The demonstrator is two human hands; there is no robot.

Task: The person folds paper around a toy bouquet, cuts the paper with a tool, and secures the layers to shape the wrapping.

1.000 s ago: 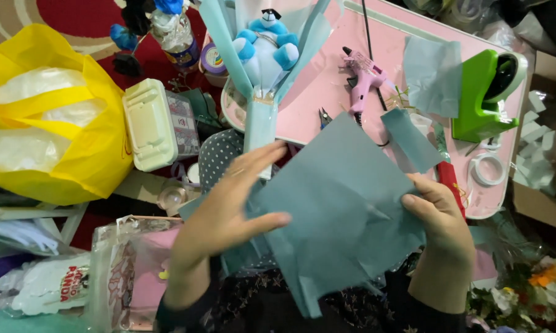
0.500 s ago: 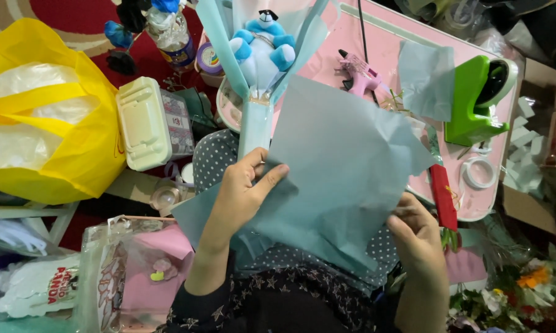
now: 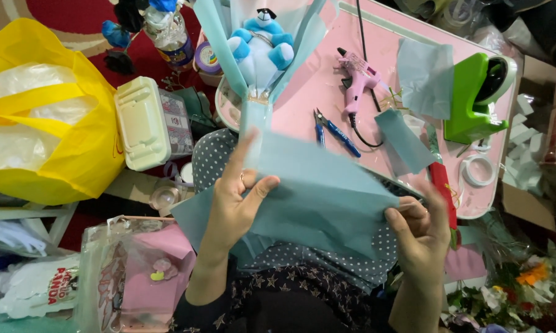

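We are folding the large sheet of pale blue-green wrapping paper (image 3: 315,203) flatter now: a moment ago it was standing up tall between our hands, and now its top edge is coming down into a long slanted crease in front of our chest, just below the blue-and-white plush toy wrapped in matching paper (image 3: 261,46). Our left hand (image 3: 238,197) is pinching the sheet's left part, thumb in front and fingers behind, forefinger pointing up. Our right hand (image 3: 420,225) has slid up to the right corner and is gripping that edge; it is blurring with motion. The sheet looks to us like a further layer being shaped for the wrapped toy.

The pink worktop (image 3: 309,86) is carrying a pink glue gun (image 3: 359,69), blue-handled pliers (image 3: 335,132), a green tape dispenser (image 3: 478,98) and spare paper pieces. A yellow bag (image 3: 50,117) is lying on the red carpet at left.
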